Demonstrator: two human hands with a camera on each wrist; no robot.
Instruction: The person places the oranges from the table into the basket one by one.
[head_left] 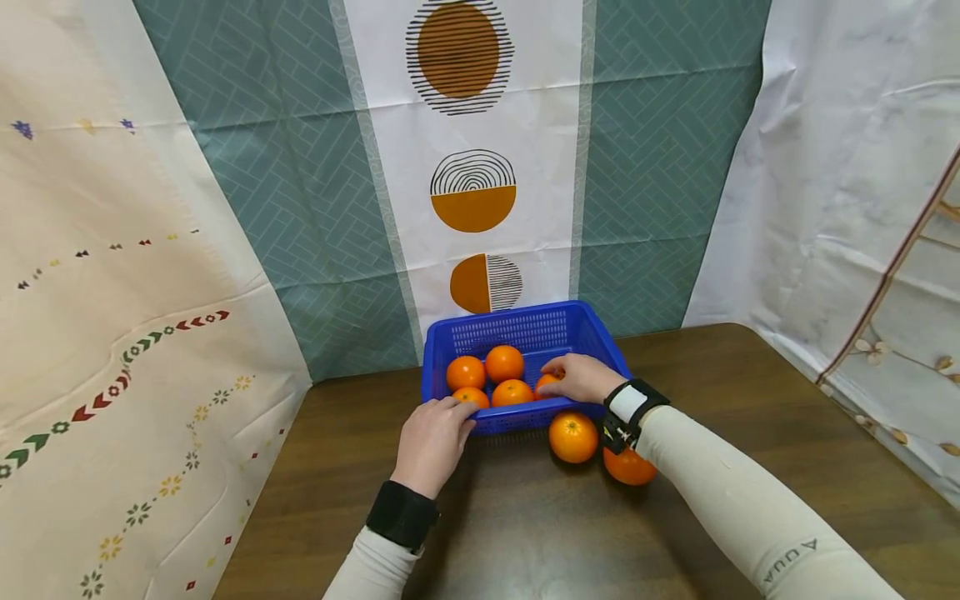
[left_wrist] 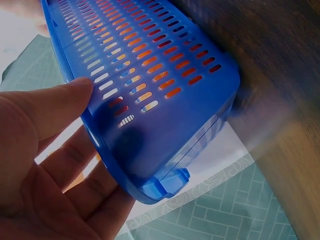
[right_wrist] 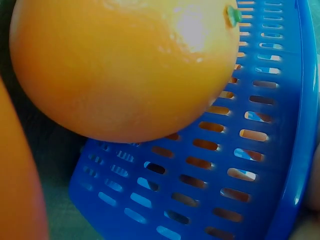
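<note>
A blue plastic basket with slotted walls holds several oranges. My left hand grips the basket's near rim at its left end; in the left wrist view the thumb lies on the outer wall and the fingers reach over the rim. Inside the basket, toward the right, my right hand has its fingers curled over an orange, which it partly hides. The right wrist view shows mainly the basket's slotted outer wall and leaves that grasp out.
Two more oranges lie on the brown wooden table in front of the basket: one orange close to its wall, another orange under the right wrist. Patterned cloths hang behind and along both sides.
</note>
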